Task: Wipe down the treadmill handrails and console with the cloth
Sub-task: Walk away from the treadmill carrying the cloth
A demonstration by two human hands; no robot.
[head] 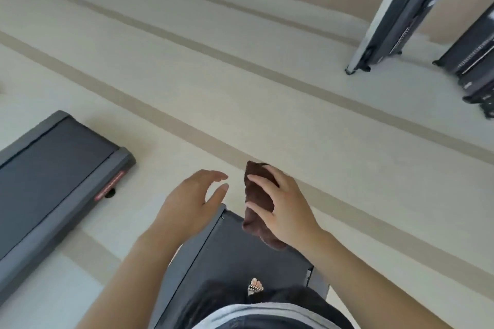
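Dark brown terry cloth (pixel 260 203), lower centre, sits gripped in our right hand (pixel 286 211); our left hand (pixel 187 205) fingers (pixel 217 193) spread wide, empty.

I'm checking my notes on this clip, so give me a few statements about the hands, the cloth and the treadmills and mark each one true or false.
1. The right hand grips a crumpled dark brown cloth. True.
2. The left hand also holds the cloth. False: it is open and empty, apart from the cloth.
3. The cloth is pressed on a handrail. False: it is held in the air above the dark grey treadmill deck underfoot.
4. A second flat grey treadmill lies on the pale floor to the left. True.
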